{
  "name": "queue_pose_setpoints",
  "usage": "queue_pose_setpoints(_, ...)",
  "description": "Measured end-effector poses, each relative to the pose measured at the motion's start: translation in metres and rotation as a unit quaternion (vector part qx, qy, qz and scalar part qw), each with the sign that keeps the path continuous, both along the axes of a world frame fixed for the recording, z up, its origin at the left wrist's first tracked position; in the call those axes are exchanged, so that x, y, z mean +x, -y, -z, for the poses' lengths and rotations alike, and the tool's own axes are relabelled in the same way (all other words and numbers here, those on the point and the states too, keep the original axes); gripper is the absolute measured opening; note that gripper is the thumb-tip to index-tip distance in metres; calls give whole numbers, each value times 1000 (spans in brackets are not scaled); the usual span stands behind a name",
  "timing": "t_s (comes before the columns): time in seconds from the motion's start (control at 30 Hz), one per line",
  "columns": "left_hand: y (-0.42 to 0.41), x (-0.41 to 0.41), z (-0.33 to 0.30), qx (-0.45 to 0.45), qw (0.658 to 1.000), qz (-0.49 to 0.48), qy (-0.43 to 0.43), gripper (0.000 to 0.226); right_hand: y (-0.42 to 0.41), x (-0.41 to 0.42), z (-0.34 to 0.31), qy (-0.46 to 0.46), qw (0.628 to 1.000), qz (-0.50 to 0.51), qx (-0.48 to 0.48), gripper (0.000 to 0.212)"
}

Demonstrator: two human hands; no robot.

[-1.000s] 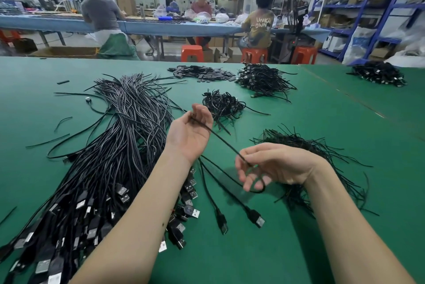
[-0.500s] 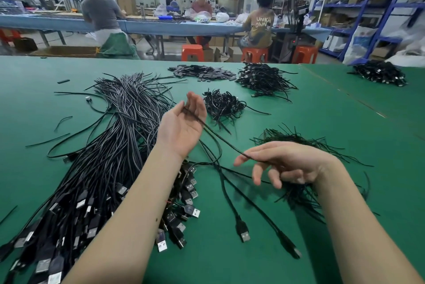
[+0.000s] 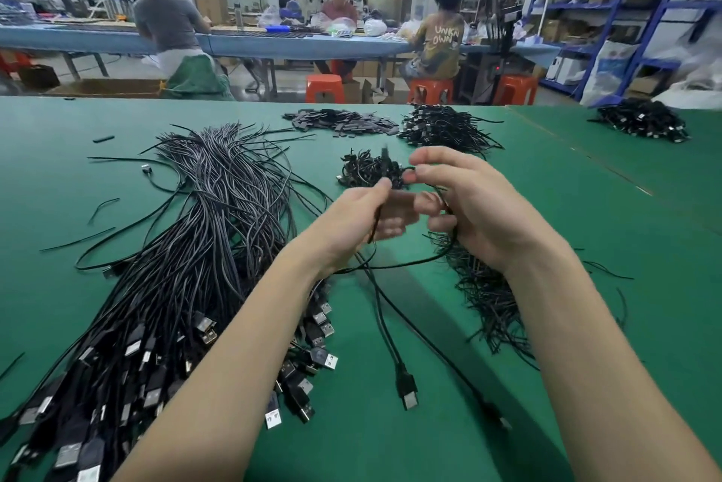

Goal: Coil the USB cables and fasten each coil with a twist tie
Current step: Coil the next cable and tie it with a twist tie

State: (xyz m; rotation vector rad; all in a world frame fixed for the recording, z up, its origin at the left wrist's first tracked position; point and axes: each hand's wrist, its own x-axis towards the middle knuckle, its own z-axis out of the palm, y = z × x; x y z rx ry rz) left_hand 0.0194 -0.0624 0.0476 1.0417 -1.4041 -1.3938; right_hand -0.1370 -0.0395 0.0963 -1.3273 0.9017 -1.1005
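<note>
Head view: both hands are raised above the green table [image 3: 508, 423], close together, and a single USB cable [image 3: 385, 319] is held between them. The left hand [image 3: 351, 221] has its fingers curled, with the thumb and forefinger pinching the cable near its upper end. The right hand [image 3: 474, 208] is also curled, and a loop of the cable is caught under its fingers; motion blur hides exactly how many turns are formed. Two tails of the cable hang down to the table, and a plug [image 3: 406, 389] is seen at the end of one.

Coiling appears to be just begun. For this step to be done well, each loop should be laid the same size as the one before it and kept flat against the right palm, so that no twist is built into the cable. The slack should be fed through the left hand's pinch with light tension, not pulled, and the hanging plugs should be kept clear of the bundle of loose cables [image 3: 203, 247] at the left, where snagging is likely. The two ends are best finished side by side.

A heap of twist ties [image 3: 488, 305] lies just under the right wrist, within easy reach. Finished coils [image 3: 367, 169] are piled beyond the hands.
</note>
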Motion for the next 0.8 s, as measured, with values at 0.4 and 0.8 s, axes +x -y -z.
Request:
queue_pose_setpoints(0.4, 5, 11, -9, 3, 975, -57, -214, 55, -11, -25, -3, -134, 959, -215, 126, 27)
queue_pose_setpoints(0.8, -6, 16, -10, 15, 951, 110, -288, 55, 18, -30, 51, -324, 943, -40, 60, 51)
